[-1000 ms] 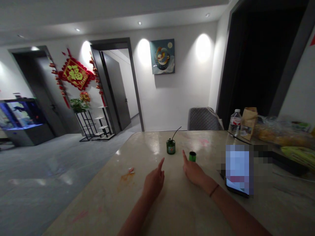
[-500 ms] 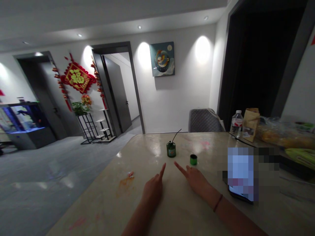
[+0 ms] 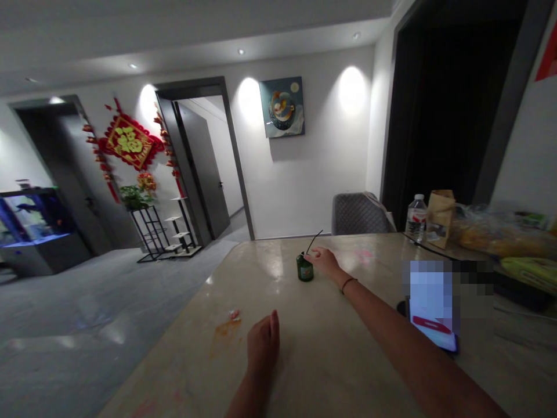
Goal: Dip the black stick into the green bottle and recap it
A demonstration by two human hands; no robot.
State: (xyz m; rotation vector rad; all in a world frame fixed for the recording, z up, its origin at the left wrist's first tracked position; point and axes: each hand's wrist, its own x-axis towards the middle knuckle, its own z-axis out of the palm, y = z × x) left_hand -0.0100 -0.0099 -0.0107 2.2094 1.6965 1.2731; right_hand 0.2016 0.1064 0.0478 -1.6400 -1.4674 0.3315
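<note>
A small dark green bottle (image 3: 304,269) with a thin black stick rising from its top stands on the beige marble table (image 3: 304,371). My right hand (image 3: 325,262) is stretched far forward, and its fingertips reach the bottle's top from the right. I cannot make out whether they grip it. My left hand (image 3: 262,345) rests on the table nearer to me, with its fingers curled in and nothing in it. The small green cap seen earlier is hidden, probably behind my right forearm.
A phone (image 3: 433,325) lies to the right of my right arm. A water bottle (image 3: 415,219), a paper bag (image 3: 440,216) and plastic-wrapped food (image 3: 505,235) stand at the table's right. An orange stain (image 3: 225,328) marks the left side, and a grey chair (image 3: 359,213) stands beyond the far edge.
My right hand has moved forward from beside the cap to the green bottle. My left hand has pulled in its pointing finger and stayed in place.
</note>
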